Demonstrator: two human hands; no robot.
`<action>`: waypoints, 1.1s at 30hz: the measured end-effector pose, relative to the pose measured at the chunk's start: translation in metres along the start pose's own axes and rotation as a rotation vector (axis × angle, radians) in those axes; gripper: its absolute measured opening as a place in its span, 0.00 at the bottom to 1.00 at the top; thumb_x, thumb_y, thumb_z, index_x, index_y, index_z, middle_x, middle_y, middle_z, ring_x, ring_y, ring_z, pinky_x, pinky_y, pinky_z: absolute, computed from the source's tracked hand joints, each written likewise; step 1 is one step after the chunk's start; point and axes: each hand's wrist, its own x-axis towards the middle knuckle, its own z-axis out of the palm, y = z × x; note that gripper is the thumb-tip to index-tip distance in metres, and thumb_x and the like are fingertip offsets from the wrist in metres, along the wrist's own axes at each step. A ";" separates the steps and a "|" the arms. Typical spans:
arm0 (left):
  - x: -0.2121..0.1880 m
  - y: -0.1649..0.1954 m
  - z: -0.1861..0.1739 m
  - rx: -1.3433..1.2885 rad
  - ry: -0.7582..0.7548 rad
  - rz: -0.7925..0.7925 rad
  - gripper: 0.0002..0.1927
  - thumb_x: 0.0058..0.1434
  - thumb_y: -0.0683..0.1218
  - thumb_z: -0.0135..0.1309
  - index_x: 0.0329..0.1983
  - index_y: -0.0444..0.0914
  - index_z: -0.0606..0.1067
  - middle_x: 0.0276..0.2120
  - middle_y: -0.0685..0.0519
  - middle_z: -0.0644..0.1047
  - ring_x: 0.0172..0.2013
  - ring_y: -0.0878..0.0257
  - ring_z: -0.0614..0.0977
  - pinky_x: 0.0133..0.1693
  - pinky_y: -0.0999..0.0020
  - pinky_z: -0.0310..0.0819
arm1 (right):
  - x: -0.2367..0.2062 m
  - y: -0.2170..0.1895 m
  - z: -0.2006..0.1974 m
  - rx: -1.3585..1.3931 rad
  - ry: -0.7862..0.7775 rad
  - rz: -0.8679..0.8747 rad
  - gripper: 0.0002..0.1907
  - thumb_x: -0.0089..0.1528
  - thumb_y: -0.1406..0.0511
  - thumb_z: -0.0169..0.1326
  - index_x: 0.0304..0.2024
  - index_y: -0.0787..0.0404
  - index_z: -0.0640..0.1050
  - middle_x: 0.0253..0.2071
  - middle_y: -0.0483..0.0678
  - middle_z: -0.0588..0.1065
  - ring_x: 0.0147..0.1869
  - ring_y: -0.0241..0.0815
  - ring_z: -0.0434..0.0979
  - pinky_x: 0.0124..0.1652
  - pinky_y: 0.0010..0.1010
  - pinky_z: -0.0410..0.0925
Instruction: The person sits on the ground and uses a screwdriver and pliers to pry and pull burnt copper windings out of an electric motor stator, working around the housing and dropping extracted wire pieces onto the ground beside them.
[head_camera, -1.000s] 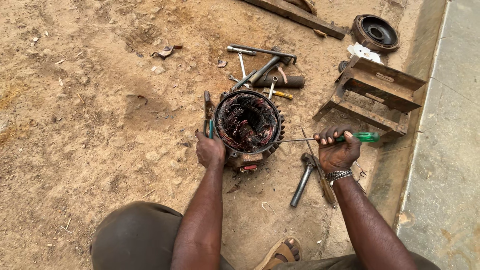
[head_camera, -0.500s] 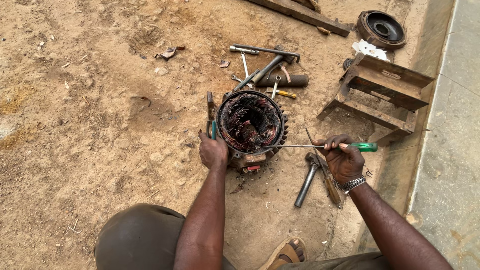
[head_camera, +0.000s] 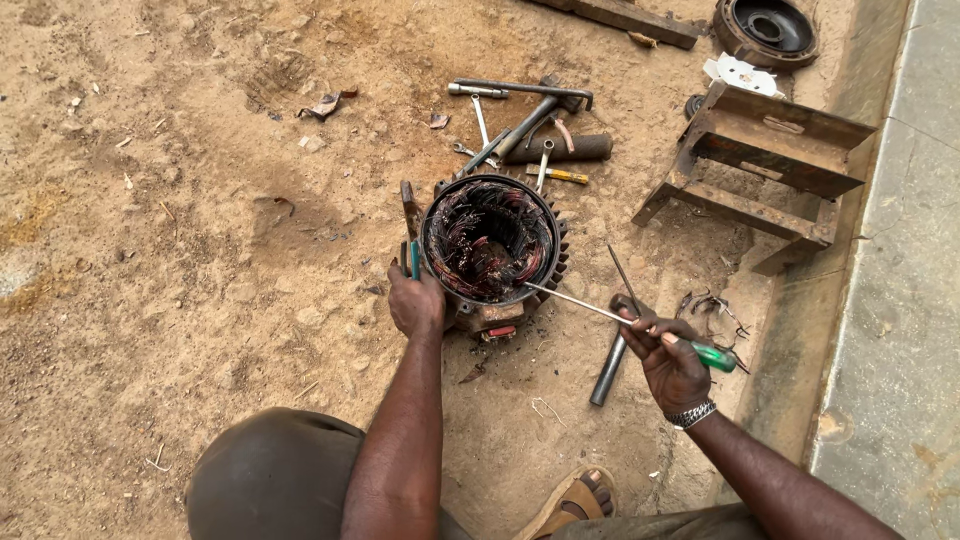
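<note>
A round finned motor stator (head_camera: 490, 245) stands on the sandy ground, its open top showing tangled copper windings. My left hand (head_camera: 415, 300) rests against its near left side, fingers closed on the rim, next to pliers with green handles (head_camera: 410, 240). My right hand (head_camera: 670, 360) grips a long screwdriver with a green handle (head_camera: 625, 318). Its metal tip reaches the stator's near right rim.
Several tools lie beyond the stator: a socket wrench (head_camera: 520, 92), spanners, a dark cylinder (head_camera: 558, 149). A rusty metal frame (head_camera: 760, 165) and a round metal housing (head_camera: 765, 30) sit at the far right by a concrete kerb (head_camera: 880, 300). A pipe tool (head_camera: 610, 365) lies under my right hand.
My right hand has drawn the screwdriver back and down to the right, so its shaft now slants up toward the stator's rim. The left hand stays on the stator.
</note>
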 end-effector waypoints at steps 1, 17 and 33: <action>0.000 0.001 -0.001 -0.011 0.001 0.014 0.19 0.68 0.48 0.52 0.59 0.37 0.67 0.30 0.50 0.78 0.30 0.59 0.80 0.35 0.59 0.74 | -0.007 0.006 -0.004 0.053 0.007 0.008 0.08 0.67 0.70 0.49 0.45 0.68 0.77 0.55 0.64 0.76 0.70 0.63 0.71 0.68 0.56 0.65; -0.003 0.004 -0.001 0.004 0.016 -0.011 0.17 0.69 0.49 0.52 0.56 0.37 0.68 0.28 0.51 0.77 0.27 0.60 0.78 0.30 0.61 0.71 | -0.044 0.054 0.017 -1.503 -0.532 -0.104 0.07 0.60 0.64 0.59 0.38 0.58 0.76 0.73 0.57 0.63 0.56 0.48 0.83 0.45 0.38 0.79; -0.003 0.006 -0.002 0.026 -0.004 -0.018 0.17 0.68 0.51 0.53 0.53 0.39 0.68 0.31 0.50 0.77 0.31 0.59 0.79 0.33 0.60 0.72 | 0.009 0.082 0.036 -1.743 -0.524 -0.357 0.07 0.63 0.61 0.61 0.35 0.53 0.76 0.71 0.53 0.66 0.59 0.55 0.79 0.43 0.33 0.80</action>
